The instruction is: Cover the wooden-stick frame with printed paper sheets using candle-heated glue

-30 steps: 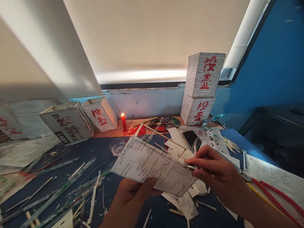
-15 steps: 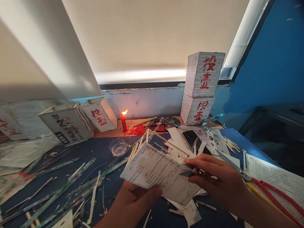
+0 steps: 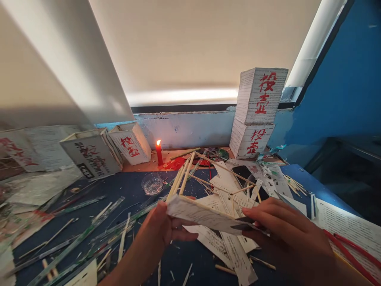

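My left hand [image 3: 157, 232] grips the left corner of a stick frame [image 3: 186, 174] made of thin wooden sticks, with a printed paper panel [image 3: 202, 214] on its near side. The panel is seen nearly edge-on, tilted, and its frame rises toward the back. My right hand [image 3: 293, 232] is closed on a dark pointed tool [image 3: 244, 223] with two blade-like tips; its handle is hidden by the fingers. Those tips lie at the right end of the panel. Beneath the frame are printed card strips [image 3: 236, 254].
A lit red candle [image 3: 159, 154] stands behind, left of two stacked paper boxes [image 3: 257, 119]. More boxes [image 3: 129, 145] stand at left. Red-handled scissors [image 3: 351, 252], a phone [image 3: 242, 176], a clear round dish [image 3: 152, 184] and glue-smeared strips [image 3: 86, 238] lie about.
The panel has tipped from facing me to almost edge-on, revealing more of the stick frame. My right hand has moved slightly right and down with the tool. The view has shifted slightly.
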